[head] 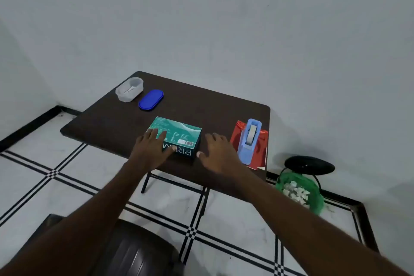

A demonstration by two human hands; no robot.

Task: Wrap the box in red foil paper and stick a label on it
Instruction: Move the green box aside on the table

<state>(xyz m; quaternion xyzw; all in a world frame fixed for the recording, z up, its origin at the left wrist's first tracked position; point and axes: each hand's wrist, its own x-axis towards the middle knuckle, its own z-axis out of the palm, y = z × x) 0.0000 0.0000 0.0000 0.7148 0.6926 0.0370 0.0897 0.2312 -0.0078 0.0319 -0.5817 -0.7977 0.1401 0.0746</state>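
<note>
A teal green box (181,133) with white lettering lies near the front edge of the dark brown table (201,105). My left hand (152,149) rests on the box's left end, fingers straight on its top and thumb against its front face. My right hand (218,155) hovers just right of the box with spread fingers, holding nothing. Red foil paper (261,143) lies at the table's right front corner under a pale blue tape dispenser (249,142). A clear plastic tub (129,89) at the back left holds white slips, perhaps labels.
A blue oval lid (151,99) lies beside the tub. Right of the table, on the tiled floor, stand a black stool (310,164) and a green bag (299,192) of white scraps. A dark chair back (134,251) is below my arms. Walls close the back and left.
</note>
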